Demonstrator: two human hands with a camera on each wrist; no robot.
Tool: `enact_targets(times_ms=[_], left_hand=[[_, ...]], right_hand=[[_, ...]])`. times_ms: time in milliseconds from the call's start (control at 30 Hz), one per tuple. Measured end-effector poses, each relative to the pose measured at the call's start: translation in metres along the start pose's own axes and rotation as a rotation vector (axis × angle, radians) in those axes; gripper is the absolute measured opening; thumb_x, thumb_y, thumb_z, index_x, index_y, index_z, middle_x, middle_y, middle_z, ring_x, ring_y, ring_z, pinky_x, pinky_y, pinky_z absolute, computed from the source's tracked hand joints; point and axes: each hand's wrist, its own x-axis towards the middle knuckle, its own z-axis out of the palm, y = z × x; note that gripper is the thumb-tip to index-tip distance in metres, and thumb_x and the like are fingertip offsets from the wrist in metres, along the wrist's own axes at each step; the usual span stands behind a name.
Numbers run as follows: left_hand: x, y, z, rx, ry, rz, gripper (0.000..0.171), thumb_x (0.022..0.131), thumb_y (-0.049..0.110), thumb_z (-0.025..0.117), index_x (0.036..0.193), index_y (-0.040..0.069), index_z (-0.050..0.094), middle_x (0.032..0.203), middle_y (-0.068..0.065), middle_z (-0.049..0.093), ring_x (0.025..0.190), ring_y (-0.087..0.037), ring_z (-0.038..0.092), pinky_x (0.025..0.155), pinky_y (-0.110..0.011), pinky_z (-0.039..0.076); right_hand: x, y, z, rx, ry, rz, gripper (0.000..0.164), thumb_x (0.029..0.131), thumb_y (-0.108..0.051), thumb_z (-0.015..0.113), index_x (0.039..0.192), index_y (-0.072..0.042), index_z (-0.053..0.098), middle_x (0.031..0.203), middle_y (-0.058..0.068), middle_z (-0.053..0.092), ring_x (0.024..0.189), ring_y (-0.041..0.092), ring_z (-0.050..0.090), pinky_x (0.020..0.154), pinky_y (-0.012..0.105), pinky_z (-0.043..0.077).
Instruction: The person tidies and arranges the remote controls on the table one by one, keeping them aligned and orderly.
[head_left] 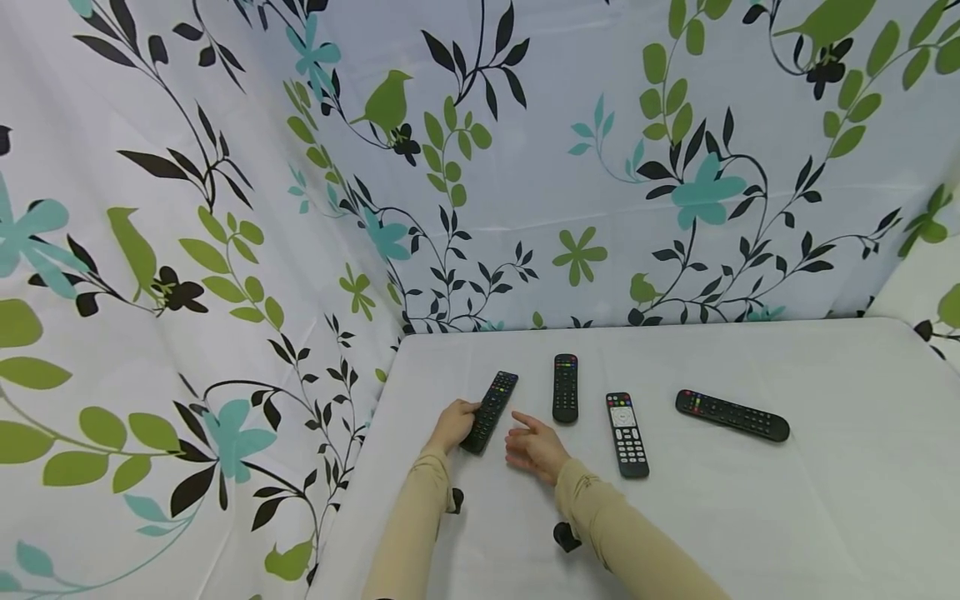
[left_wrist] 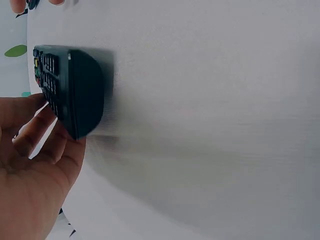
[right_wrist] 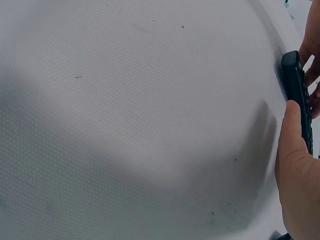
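Left hand [head_left: 452, 425] grips near end of leftmost black remote [head_left: 491, 411], fingers curled round its left edge, remote flat on white table [head_left: 825, 500] at 10 o'clock of right hand [head_left: 534, 448]; right hand open, fingers relaxed, just beside remote; three more remotes [head_left: 626, 433] toward 3 o'clock

This looks like a staged recording booth, not a lived-in room. A curtain [head_left: 187, 208] printed with leaves, flowers and birds fills the upper and left parts of the frame, closing in a white-covered counter [head_left: 825, 500].
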Motion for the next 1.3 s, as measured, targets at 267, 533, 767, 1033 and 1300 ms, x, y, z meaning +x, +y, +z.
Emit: enact_targets(times_ms=[267, 533, 767, 1033, 1300], left_hand=[[-0.005, -0.014, 0.003, -0.111, -0.023, -0.003, 0.039, 0.084, 0.001, 0.046, 0.119, 0.000, 0.061, 0.108, -0.020, 0.063, 0.089, -0.024, 0.055, 0.075, -0.031, 0.047], [-0.011, -0.026, 0.007, -0.355, -0.093, -0.095, 0.051, 0.078, 0.000, 0.063, 0.128, -0.001, 0.054, 0.120, -0.022, 0.058, 0.097, -0.021, 0.056, 0.087, -0.036, 0.052], [-0.015, -0.025, 0.016, -0.531, -0.038, -0.110, 0.051, 0.078, -0.005, 0.061, 0.128, -0.006, 0.051, 0.121, -0.027, 0.056, 0.083, -0.011, 0.058, 0.079, -0.030, 0.056], [-0.027, -0.012, 0.017, -0.645, 0.002, -0.113, 0.045, 0.083, -0.007, 0.057, 0.127, -0.011, 0.050, 0.124, -0.032, 0.053, 0.098, -0.025, 0.064, 0.083, -0.032, 0.056], [-0.031, -0.015, 0.019, -0.603, 0.021, -0.129, 0.041, 0.083, -0.005, 0.057, 0.124, -0.009, 0.053, 0.126, -0.029, 0.054, 0.104, -0.032, 0.062, 0.084, -0.033, 0.055]], right_hand=[[0.002, 0.001, 0.007, -0.014, 0.047, 0.001, 0.057, 0.086, 0.003, 0.055, 0.140, -0.003, 0.039, 0.128, 0.026, 0.046, 0.102, 0.026, 0.058, 0.088, 0.041, 0.054], [0.000, 0.006, 0.014, -0.130, 0.088, -0.023, 0.052, 0.086, 0.003, 0.056, 0.136, 0.000, 0.043, 0.119, 0.023, 0.053, 0.088, 0.017, 0.058, 0.081, 0.035, 0.055], [-0.001, 0.005, 0.017, -0.254, 0.150, -0.068, 0.048, 0.083, 0.006, 0.058, 0.130, 0.005, 0.050, 0.114, 0.025, 0.058, 0.084, 0.013, 0.059, 0.077, 0.031, 0.056], [0.006, 0.010, 0.019, -0.347, 0.239, -0.080, 0.041, 0.078, 0.007, 0.059, 0.119, 0.008, 0.058, 0.112, 0.022, 0.064, 0.090, 0.015, 0.062, 0.075, 0.027, 0.056], [0.008, 0.018, 0.019, -0.399, 0.237, -0.112, 0.042, 0.076, 0.007, 0.059, 0.118, 0.007, 0.060, 0.105, 0.020, 0.068, 0.079, 0.010, 0.062, 0.068, 0.024, 0.056]])
